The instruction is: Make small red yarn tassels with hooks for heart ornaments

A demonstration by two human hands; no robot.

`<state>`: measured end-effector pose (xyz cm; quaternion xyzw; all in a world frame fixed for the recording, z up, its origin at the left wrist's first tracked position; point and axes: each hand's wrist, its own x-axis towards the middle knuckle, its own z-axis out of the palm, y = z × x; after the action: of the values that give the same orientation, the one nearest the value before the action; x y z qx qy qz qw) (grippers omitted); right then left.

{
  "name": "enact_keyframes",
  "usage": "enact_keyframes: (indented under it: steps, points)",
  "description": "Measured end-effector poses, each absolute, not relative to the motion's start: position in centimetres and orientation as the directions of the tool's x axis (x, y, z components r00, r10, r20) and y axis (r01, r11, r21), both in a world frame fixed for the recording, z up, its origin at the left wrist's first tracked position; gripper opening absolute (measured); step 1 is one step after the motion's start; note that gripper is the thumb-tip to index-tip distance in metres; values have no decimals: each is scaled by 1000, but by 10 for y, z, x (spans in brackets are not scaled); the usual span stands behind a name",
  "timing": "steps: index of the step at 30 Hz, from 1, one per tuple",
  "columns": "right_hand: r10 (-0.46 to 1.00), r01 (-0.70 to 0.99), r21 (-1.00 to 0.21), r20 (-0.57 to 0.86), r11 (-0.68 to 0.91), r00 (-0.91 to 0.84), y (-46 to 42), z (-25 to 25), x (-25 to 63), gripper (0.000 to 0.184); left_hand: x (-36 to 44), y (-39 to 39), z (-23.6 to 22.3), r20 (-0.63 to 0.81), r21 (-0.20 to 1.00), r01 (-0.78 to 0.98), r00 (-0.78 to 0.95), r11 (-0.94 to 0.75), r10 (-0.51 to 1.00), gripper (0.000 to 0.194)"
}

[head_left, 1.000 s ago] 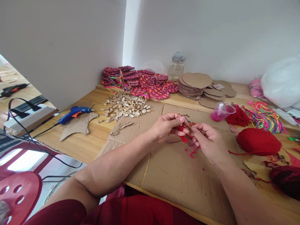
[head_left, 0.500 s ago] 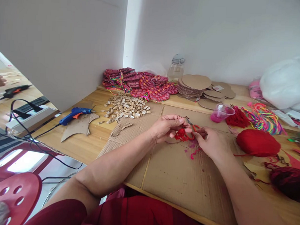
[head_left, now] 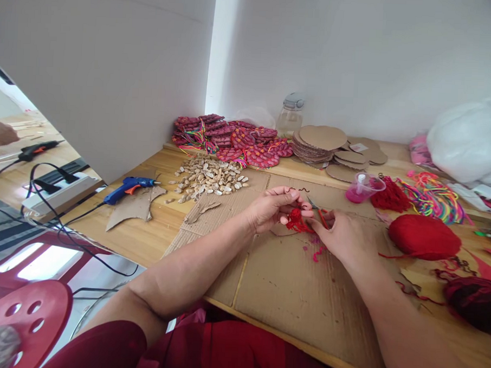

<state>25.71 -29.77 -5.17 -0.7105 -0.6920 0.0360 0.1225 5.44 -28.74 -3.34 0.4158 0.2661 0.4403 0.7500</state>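
My left hand (head_left: 271, 211) is closed, pinching a small red yarn tassel (head_left: 295, 221) whose strands hang below the fingertips. A dark, crinkled strand of yarn (head_left: 304, 190) shows just beyond those fingers. Close by on the right, my right hand (head_left: 344, 236) is shut on orange-handled scissors (head_left: 322, 216); their blades point away and toward the left hand, and the fingers partly cover the handles. Both hands are above a cardboard sheet (head_left: 277, 283). Pink and red yarn scraps (head_left: 316, 255) lie on it under the hands.
Peanut shells (head_left: 213, 177) and a blue glue gun (head_left: 129, 190) lie left. Behind are decorated pink pieces (head_left: 247, 143), a bottle (head_left: 291, 113) and stacked cardboard cutouts (head_left: 323, 138). At right are a plastic cup (head_left: 363, 186), red yarn ball (head_left: 424, 236), dark yarn (head_left: 474, 302) and colourful strings (head_left: 436, 198).
My right hand and the scissors have shifted slightly, and the handles sit deeper in the fingers. My left hand still holds the tassel. The whole view has moved a little.
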Motion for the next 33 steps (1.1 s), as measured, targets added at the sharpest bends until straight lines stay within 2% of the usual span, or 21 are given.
enact_keyframes:
  steps: [4, 6, 7, 8, 10, 12, 14, 16, 18, 22, 33]
  points:
    - [993, 974, -222, 96, -50, 73, -297, -51, 257, 24, 53, -285, -35, -33, 852, -449, 468, 270, 883, 24]
    - [980, 943, -329, 159, -59, 117, -298, -46, 259, 22, 53, -283, -36, -26, 842, -468, 460, 268, 887, 23]
    - [969, 896, -441, 197, -46, 146, -299, -44, 260, 22, 52, -283, -37, -23, 837, -479, 454, 266, 891, 23]
    - [960, 812, -584, 218, -17, 177, -301, -41, 261, 23, 52, -282, -37, -20, 832, -489, 446, 262, 895, 23]
    - [963, 506, -860, 189, 68, 193, -306, -34, 261, 24, 52, -282, -38, -14, 823, -509, 426, 252, 905, 23]
    - [992, 156, -984, 99, 87, 74, -314, -28, 257, 28, 52, -281, -38, -11, 819, -524, 394, 235, 919, 23]
    - [991, 3, -1000, 3, 4, -134, -324, -24, 248, 31, 51, -281, -37, -9, 822, -531, 354, 208, 935, 24]
    - [945, 25, -993, -114, -111, -307, -333, -23, 237, 35, 51, -281, -36, 2, 827, -534, 315, 176, 949, 26]
    - [900, 85, -980, -198, -180, -389, -339, -23, 228, 41, 50, -281, -34, 13, 833, -535, 279, 144, 960, 30]
    - [882, 149, -967, -250, -207, -399, -342, -26, 220, 47, 51, -282, -32, 37, 851, -516, 247, 99, 968, 34]
    - [884, 172, -966, -249, -196, -396, -341, -27, 221, 53, 53, -284, -33, 48, 843, -523, 303, 124, 952, 34]
